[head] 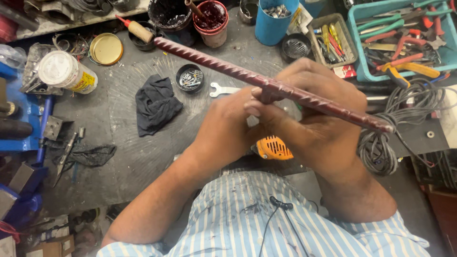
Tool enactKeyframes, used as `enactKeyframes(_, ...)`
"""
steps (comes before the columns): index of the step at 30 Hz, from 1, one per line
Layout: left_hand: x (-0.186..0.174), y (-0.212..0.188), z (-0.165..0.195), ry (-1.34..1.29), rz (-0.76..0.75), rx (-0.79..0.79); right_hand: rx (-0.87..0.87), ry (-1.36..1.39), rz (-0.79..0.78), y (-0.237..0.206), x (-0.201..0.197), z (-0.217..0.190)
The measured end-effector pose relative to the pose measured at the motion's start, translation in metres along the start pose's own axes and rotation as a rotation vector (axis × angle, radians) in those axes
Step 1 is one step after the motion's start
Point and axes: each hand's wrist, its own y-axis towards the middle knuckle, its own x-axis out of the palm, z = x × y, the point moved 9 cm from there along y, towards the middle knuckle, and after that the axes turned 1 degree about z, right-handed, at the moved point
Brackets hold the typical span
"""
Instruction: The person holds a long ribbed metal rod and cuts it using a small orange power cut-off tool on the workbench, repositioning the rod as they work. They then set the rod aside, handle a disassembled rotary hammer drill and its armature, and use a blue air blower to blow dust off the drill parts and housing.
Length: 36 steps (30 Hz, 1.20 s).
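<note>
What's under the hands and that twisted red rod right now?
Below the hands, left hand and right hand, gripping the twisted red rod, an orange tool housing with vent slots shows. The rest of that tool is covered by the hands.

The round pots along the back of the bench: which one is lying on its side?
The white plastic jar with the yellow label, at the left edge, lies tipped over with its lid facing the camera. The blue cup and the dark red pot stand upright.

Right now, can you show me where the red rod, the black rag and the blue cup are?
Red rod (223,66), head view, on its twisted shaft left of the hands.
Black rag (154,104), head view, on the middle of the crumpled cloth.
Blue cup (272,26), head view, on its outer wall.
</note>
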Motion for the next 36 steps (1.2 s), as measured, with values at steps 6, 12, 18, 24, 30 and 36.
enactKeyframes(6,0.018,-0.009,-0.021,-0.183,-0.305,-0.198,-0.036,-0.007,-0.070,-0.001,-0.001,-0.003)
enactKeyframes(12,-0.001,-0.001,-0.010,-0.104,-0.032,-0.055,0.084,0.125,-0.060,0.001,0.001,0.003)
enactKeyframes(18,-0.001,0.002,-0.009,0.027,0.009,-0.094,0.028,0.048,-0.063,0.001,0.004,0.001)
enactKeyframes(24,0.009,-0.009,-0.019,-0.299,-0.215,-0.053,0.002,0.131,0.000,-0.004,0.001,0.012)
enactKeyframes(30,0.001,-0.008,-0.029,-0.248,-0.063,-0.032,0.215,0.254,-0.005,-0.006,0.015,0.026)
enactKeyframes(36,-0.004,-0.003,-0.016,-0.180,0.069,-0.037,0.033,0.091,-0.011,-0.004,0.010,0.005)
